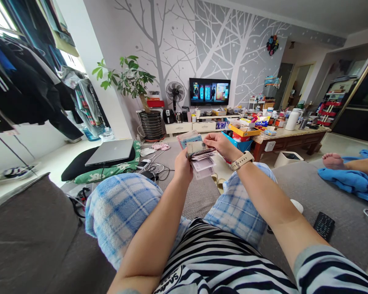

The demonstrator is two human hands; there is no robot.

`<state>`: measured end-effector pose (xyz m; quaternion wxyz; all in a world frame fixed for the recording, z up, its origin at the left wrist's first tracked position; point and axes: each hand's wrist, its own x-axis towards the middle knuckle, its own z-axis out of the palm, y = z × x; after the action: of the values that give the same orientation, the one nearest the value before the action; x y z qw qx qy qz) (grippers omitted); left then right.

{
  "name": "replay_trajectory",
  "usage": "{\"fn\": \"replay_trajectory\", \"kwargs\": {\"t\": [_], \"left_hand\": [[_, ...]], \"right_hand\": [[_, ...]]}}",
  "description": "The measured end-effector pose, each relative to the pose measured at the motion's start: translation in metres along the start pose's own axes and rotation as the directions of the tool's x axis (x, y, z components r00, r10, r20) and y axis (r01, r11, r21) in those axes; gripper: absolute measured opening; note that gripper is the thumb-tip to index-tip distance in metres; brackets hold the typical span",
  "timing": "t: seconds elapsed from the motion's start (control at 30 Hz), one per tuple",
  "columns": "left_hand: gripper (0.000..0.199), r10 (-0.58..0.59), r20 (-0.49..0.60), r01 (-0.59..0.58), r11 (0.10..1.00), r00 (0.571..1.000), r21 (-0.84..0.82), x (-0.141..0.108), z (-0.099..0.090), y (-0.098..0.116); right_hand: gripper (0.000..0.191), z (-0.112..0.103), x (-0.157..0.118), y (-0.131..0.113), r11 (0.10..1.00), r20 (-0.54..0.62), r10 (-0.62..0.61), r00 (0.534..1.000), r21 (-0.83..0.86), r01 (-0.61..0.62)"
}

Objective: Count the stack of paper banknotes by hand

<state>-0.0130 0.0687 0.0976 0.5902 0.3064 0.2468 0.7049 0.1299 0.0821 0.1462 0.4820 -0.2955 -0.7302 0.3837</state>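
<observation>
A thick bundle of papers and cards [202, 157] is held above my lap, between my knees. My left hand [184, 165] is closed round its left side. At its upper right edge, the fingers of my right hand [217, 143] are pinched on the bundle, with a beige watch on that wrist. A blue and pink card [191, 140] sticks up at the back of the bundle. Pale sheets [204, 168] hang down below it. The print on the papers is too small to read.
A grey laptop [110, 152] lies on a cushion at the left, with cables [153, 167] beside it. A black remote [324, 226] rests on the sofa at the right. Another person's bare foot [333, 161] is further right. A cluttered table [288, 132] stands ahead.
</observation>
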Motion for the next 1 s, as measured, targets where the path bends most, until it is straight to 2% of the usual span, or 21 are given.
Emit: {"fn": "replay_trajectory", "kwargs": {"t": [0.5,0.73,0.83,1.0], "left_hand": [[0.022,0.015,0.035,-0.015,1.000,0.999,-0.003,0.001,-0.001,-0.001],[0.024,0.022,0.025,-0.021,1.000,0.999,-0.008,0.006,-0.007,-0.004],[0.024,0.014,0.004,-0.014,1.000,1.000,-0.003,0.007,-0.009,-0.004],[0.023,-0.005,0.019,0.005,1.000,1.000,0.007,0.004,-0.007,-0.003]], "right_hand": [[0.022,-0.002,0.003,0.006,0.999,0.026,0.004,1.000,0.041,-0.005],[0.035,-0.005,0.005,0.012,0.997,0.086,0.008,0.996,0.080,-0.015],[0.039,-0.005,0.004,0.010,0.998,0.084,0.016,0.996,0.053,-0.020],[0.041,-0.005,0.004,0.009,0.999,0.016,0.009,1.000,-0.049,-0.008]]}}
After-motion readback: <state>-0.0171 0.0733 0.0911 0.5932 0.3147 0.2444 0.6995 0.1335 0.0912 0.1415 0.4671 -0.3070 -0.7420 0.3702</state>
